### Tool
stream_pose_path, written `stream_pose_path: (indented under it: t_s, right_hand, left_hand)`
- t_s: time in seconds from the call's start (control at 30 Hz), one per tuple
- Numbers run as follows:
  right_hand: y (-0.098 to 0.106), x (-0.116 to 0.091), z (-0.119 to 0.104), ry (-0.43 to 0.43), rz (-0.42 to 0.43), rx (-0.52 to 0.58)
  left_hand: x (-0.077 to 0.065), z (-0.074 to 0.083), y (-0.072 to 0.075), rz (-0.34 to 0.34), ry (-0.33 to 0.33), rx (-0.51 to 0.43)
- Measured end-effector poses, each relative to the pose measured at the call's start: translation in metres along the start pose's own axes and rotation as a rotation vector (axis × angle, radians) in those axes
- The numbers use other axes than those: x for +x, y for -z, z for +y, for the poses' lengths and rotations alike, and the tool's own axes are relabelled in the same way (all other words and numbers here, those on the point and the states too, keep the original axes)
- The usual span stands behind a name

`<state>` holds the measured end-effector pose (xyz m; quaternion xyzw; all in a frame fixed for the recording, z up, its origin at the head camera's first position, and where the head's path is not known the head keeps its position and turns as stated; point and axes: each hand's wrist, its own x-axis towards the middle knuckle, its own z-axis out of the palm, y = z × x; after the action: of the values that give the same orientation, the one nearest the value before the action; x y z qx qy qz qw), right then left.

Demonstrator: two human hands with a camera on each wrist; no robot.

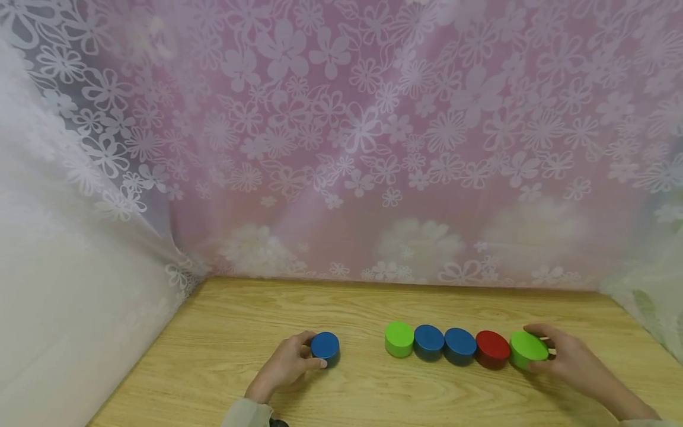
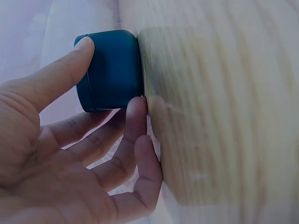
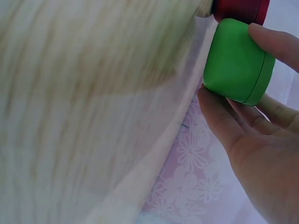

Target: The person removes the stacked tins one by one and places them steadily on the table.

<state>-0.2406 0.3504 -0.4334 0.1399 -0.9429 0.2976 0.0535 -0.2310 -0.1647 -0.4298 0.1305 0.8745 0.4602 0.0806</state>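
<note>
My left hand (image 1: 290, 360) grips a blue round container (image 1: 325, 347), thumb on the near side and fingers behind; in the left wrist view this blue container (image 2: 114, 70) stands on the table with a thin lid seam showing. At the right end of a row, my right hand (image 1: 571, 360) grips a green round container (image 1: 527, 349) between thumb and fingers. The right wrist view shows this green container (image 3: 236, 63) right beside a red one (image 3: 239, 10). Leftward along the row come the red container (image 1: 492, 349), two blue ones (image 1: 460, 346) (image 1: 429, 341) and another green one (image 1: 399, 338).
The wood-grain table (image 1: 299, 302) ends at a pink flowered curtain (image 1: 363, 148) at the back. Pale sheeting (image 1: 69, 284) hangs along the left side, with more sheeting on the right. A gap of table separates the left hand's container from the row.
</note>
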Motion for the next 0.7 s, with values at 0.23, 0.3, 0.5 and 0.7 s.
stream_pose_path:
  t_s: [0.23, 0.3, 0.5, 0.7]
  right_hand:
    - [-0.0028, 0.0026, 0.0027, -0.035, -0.059, 0.001]
    - [-0.0036, 0.0025, 0.0025, -0.042, -0.064, 0.004]
    - [-0.0048, 0.0018, 0.0029, -0.029, -0.064, 0.001]
    - [-0.0007, 0.0003, 0.0012, 0.039, -0.058, 0.036]
  left_hand:
    - [0.0004, -0.0004, 0.0004, -0.007, 0.003, -0.009]
    - [0.0005, -0.0003, 0.0003, -0.010, 0.004, -0.013]
    - [-0.0003, 0.0012, -0.0001, -0.008, -0.003, -0.024]
    - [0.0006, 0.0025, 0.0009, 0.007, 0.024, 0.002]
